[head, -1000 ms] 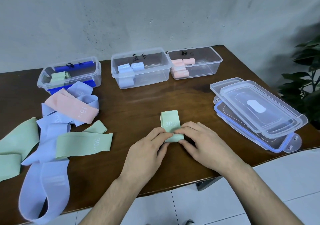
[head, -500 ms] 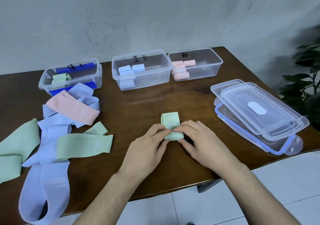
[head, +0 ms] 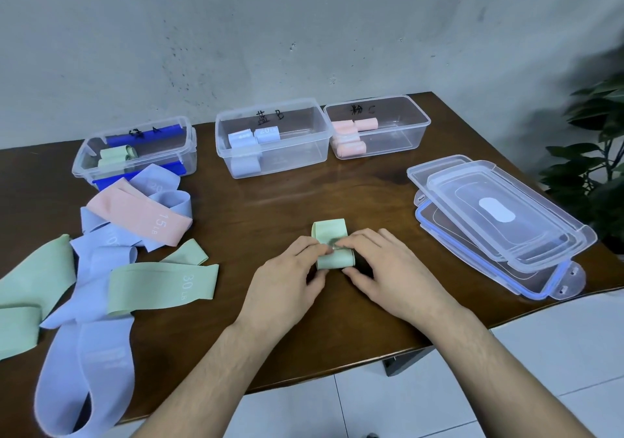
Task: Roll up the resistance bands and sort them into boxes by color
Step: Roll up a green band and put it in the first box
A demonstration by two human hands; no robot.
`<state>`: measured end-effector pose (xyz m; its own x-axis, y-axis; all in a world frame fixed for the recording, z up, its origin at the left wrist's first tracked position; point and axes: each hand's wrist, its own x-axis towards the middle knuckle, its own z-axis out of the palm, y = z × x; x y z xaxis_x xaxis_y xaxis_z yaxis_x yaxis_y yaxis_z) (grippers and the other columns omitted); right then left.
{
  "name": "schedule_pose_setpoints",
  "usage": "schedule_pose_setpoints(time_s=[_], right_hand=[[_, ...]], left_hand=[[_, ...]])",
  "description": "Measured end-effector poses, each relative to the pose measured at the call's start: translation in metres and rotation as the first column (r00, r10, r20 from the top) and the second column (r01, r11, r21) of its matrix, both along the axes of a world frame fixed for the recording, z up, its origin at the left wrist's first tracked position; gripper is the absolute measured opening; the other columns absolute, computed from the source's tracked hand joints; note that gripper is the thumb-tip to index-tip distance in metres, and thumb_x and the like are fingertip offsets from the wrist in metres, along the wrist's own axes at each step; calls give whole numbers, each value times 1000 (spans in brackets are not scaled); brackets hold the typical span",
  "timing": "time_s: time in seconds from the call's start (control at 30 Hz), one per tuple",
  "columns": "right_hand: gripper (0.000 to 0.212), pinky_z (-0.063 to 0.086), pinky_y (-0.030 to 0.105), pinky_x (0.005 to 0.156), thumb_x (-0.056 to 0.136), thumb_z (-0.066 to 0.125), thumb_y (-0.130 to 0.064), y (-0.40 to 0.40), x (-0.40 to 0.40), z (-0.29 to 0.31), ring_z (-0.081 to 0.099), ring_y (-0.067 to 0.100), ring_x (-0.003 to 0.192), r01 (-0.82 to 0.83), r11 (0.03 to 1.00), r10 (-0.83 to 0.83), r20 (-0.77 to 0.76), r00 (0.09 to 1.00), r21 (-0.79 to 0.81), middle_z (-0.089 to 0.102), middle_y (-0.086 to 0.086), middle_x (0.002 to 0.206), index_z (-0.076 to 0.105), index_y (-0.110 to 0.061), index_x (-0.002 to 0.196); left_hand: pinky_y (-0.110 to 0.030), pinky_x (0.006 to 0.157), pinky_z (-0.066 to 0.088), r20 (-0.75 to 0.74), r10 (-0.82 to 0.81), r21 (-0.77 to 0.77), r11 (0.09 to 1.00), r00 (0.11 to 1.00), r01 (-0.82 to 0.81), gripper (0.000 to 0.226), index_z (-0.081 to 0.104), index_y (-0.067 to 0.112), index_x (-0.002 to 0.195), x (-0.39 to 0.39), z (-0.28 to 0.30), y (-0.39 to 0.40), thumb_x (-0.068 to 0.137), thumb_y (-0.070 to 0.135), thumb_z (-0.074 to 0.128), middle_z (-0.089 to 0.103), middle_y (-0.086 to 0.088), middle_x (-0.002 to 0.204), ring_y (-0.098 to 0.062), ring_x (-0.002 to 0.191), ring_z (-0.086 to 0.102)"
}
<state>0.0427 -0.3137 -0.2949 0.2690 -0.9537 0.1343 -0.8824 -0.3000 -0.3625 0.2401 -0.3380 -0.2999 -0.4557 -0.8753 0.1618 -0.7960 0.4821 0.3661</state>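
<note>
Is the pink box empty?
No. The pink box holds a few rolled pink bands at its left end.

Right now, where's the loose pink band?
Head view, left side of the table: the pink band lies atop blue bands, just in front of the green box.

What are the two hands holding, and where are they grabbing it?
Both the left hand and the right hand hold the green band being rolled on the table. Their fingertips pinch its rolled near end; the far end lies flat.
</note>
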Motion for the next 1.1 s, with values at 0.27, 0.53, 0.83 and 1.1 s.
schedule_pose_setpoints(time_s=[0.27,0.53,0.83,1.1], right_hand=[[30,44,22,91,97,60,-36,18,-4,-1,43,1,100,-68,997,68,-4,998,-32,56,-21,122,60,-34,127],[28,49,29,84,97,55,-38,54,-7,-5,45,5,93,-136,989,136,-8,991,-63,57,-20,115,62,-31,124],[34,43,19,84,95,56,-40,57,-2,-4,43,3,95,-84,994,86,32,996,-71,50,-25,117,60,-36,128],[32,39,14,91,96,57,-38,50,-3,-9,47,1,101,-71,997,73,88,993,-30,54,-24,119,62,-32,127]], left_hand=[[-7,63,43,-8,-34,-6,999,999,34,32,63,38,124,6,4,16,92,42,61,53,24,127,2,69,44],[-3,56,35,-70,-91,76,992,993,97,28,66,37,112,14,4,51,86,44,59,56,25,113,4,69,49],[-17,62,46,-61,-66,105,992,996,73,34,57,36,129,11,0,52,96,43,52,38,23,119,-9,74,53],[-8,52,38,-156,-32,73,996,987,43,29,59,35,119,12,-2,55,91,42,56,46,24,117,2,63,48]])
